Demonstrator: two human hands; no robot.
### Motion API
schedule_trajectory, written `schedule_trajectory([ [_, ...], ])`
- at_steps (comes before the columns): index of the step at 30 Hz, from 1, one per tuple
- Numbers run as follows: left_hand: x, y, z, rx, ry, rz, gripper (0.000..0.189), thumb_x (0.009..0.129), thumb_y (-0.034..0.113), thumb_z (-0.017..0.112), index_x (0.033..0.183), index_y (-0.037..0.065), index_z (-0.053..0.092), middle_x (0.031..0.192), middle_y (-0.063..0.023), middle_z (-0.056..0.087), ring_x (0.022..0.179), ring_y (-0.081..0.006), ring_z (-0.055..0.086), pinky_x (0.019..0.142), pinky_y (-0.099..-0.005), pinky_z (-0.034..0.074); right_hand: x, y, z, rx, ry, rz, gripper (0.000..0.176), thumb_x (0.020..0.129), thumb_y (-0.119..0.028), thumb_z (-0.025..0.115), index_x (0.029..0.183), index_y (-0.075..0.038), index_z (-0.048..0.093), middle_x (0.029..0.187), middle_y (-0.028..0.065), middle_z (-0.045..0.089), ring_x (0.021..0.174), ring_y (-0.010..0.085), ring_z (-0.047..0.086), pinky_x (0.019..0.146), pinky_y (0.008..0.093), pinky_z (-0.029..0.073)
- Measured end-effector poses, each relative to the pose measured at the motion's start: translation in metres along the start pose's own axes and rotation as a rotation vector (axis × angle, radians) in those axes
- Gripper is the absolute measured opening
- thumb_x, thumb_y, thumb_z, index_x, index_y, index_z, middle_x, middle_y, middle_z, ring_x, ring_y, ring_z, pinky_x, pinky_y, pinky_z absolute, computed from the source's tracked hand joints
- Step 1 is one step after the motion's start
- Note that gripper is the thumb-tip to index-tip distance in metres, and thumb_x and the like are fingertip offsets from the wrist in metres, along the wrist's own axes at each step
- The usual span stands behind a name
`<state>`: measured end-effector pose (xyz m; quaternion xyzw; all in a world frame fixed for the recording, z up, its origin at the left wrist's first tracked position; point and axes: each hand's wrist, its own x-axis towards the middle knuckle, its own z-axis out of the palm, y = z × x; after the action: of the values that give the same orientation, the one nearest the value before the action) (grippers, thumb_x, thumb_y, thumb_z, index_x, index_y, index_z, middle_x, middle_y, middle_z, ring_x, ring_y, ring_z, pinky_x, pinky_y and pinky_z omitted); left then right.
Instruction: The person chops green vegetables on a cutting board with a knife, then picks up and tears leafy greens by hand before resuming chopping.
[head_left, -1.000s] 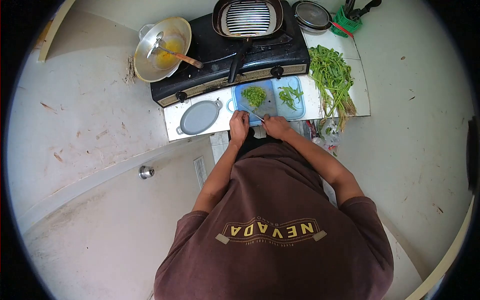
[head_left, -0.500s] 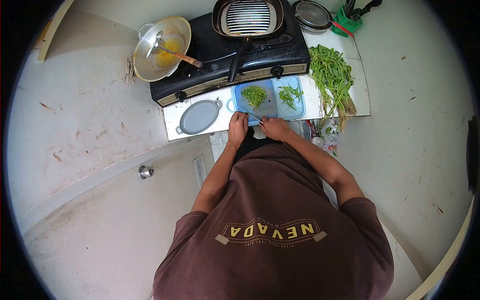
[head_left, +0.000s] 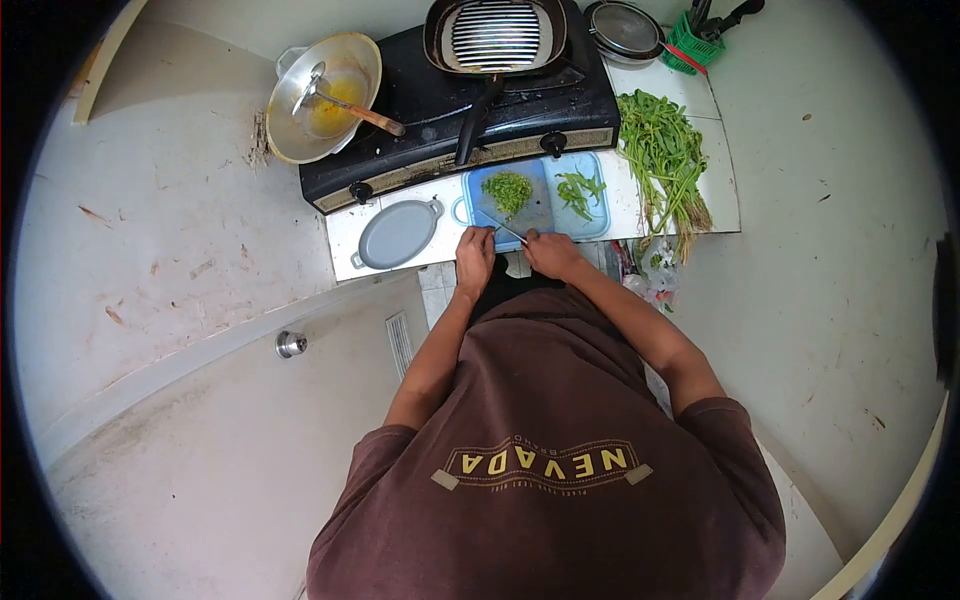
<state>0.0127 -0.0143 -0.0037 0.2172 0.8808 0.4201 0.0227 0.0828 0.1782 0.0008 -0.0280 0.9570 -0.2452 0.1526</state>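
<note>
My right hand (head_left: 552, 252) is closed around the handle of a small knife (head_left: 505, 228), whose thin blade slants up and left over the blue cutting board (head_left: 538, 228). At the board's near left edge, my left hand (head_left: 475, 258) has its fingers bunched beside the blade. A bit of green shows at its fingertips, but what they grip is mostly hidden. A heap of chopped greens (head_left: 507, 192) lies on the board just beyond the knife. Longer cut green pieces (head_left: 579, 192) rest on the board's lighter right part.
Left of the board sits a grey oval plate (head_left: 398, 235). Behind is a black gas stove (head_left: 410, 150) carrying a grill pan (head_left: 497, 40) and a wok (head_left: 290, 130) with a ladle. Leafy greens (head_left: 660, 145), a strainer (head_left: 627, 28) and a green utensil basket (head_left: 690, 48) stand right.
The knife blade has shifted slightly, and both hands have moved only a little at the board's near edge. Everything else looks the same.
</note>
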Motion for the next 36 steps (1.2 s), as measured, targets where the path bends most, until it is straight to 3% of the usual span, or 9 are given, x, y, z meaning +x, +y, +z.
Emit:
schedule_trajectory([
  [14,0.005,0.011,-0.004,-0.033,-0.004,-0.067,0.006,0.091,0.000,0.066,0.096,-0.002,0.068,0.088,-0.0195,0.067,0.080,-0.0354,0.067,0.073,-0.0431,0.053,0.008,-0.003,-0.006,0.090,-0.071,0.019,0.039,0.103,-0.035,0.050,0.104,0.002,0.060,0.083,0.0262,0.070,0.081,0.0456,0.070,0.075,0.0548,0.055],
  [20,0.007,0.010,-0.001,-0.097,-0.039,-0.144,0.020,0.092,-0.002,0.062,0.111,-0.003,0.062,0.088,-0.0203,0.066,0.084,-0.0386,0.066,0.076,-0.0451,0.053,0.007,0.001,-0.001,0.058,-0.014,-0.022,0.038,0.102,-0.035,0.052,0.104,0.002,0.060,0.081,0.0259,0.070,0.080,0.0447,0.070,0.074,0.0545,0.055],
  [23,0.007,0.007,-0.001,-0.071,-0.058,-0.101,0.023,0.093,-0.003,0.060,0.116,-0.003,0.056,0.088,-0.0213,0.065,0.085,-0.0409,0.065,0.077,-0.0469,0.052,0.006,-0.002,-0.008,0.054,-0.015,0.019,0.037,0.101,-0.034,0.052,0.103,0.002,0.061,0.078,0.0244,0.070,0.077,0.0440,0.070,0.072,0.0541,0.056],
  [26,0.008,0.001,0.001,-0.010,-0.068,-0.017,0.029,0.093,-0.003,0.059,0.121,-0.001,0.051,0.092,-0.0197,0.068,0.084,-0.0371,0.068,0.077,-0.0437,0.053,0.007,0.002,-0.004,-0.010,0.021,-0.002,0.037,0.102,-0.034,0.052,0.101,0.002,0.061,0.077,0.0233,0.070,0.075,0.0434,0.070,0.070,0.0534,0.056],
  [29,0.006,-0.001,0.002,0.036,-0.047,0.012,0.025,0.093,-0.003,0.059,0.117,-0.002,0.053,0.093,-0.0196,0.068,0.086,-0.0373,0.068,0.078,-0.0442,0.053,0.009,0.001,-0.010,-0.014,0.007,0.030,0.037,0.102,-0.034,0.052,0.100,0.002,0.061,0.076,0.0233,0.070,0.075,0.0433,0.070,0.070,0.0529,0.056],
  [32,0.007,-0.002,0.002,-0.010,-0.064,-0.025,0.017,0.095,0.000,0.059,0.111,-0.003,0.055,0.090,-0.0235,0.066,0.084,-0.0436,0.065,0.076,-0.0491,0.052,0.008,0.003,-0.008,-0.019,0.033,0.004,0.037,0.102,-0.034,0.052,0.100,0.001,0.060,0.076,0.0234,0.070,0.074,0.0434,0.070,0.069,0.0526,0.056],
  [36,0.007,-0.003,-0.003,-0.006,-0.094,-0.023,0.017,0.094,-0.001,0.060,0.111,-0.003,0.056,0.091,-0.0233,0.067,0.085,-0.0417,0.067,0.077,-0.0474,0.053,0.010,0.004,-0.004,-0.022,0.037,0.003,0.036,0.102,-0.034,0.052,0.102,0.001,0.059,0.076,0.0230,0.070,0.074,0.0435,0.070,0.068,0.0528,0.056],
])
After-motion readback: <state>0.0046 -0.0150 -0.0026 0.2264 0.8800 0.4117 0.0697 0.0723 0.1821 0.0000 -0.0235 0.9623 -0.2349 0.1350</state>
